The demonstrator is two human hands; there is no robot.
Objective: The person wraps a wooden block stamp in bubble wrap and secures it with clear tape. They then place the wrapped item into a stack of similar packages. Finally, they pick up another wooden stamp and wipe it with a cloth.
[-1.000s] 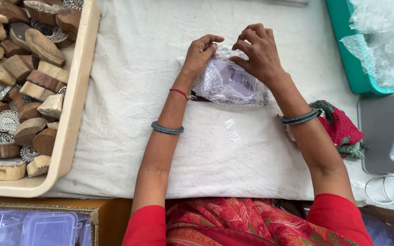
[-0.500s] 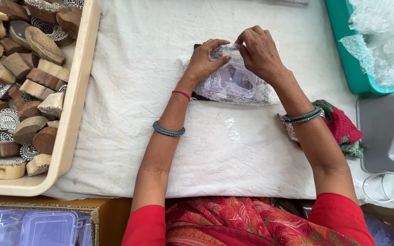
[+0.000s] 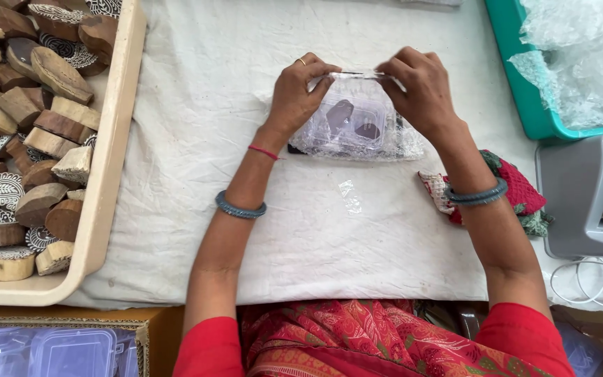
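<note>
- Gripping the far edge of a clear plastic box (image 3: 354,119), the left hand (image 3: 296,94) and right hand (image 3: 420,91) close their fingers on the bubble wrap (image 3: 403,145) around it.
- The box lies mid-table on the white cloth (image 3: 197,139), dark pieces visible inside.
- Judging by the wrap, the box looks covered already; the far seam seems not yet sealed.
- A small clear scrap (image 3: 350,197) lies near the person.
- A tray of carved wooden blocks (image 3: 29,126) sits at left, a teal tray (image 3: 525,84) far right, a grey tape dispenser (image 3: 587,195) right.
</note>
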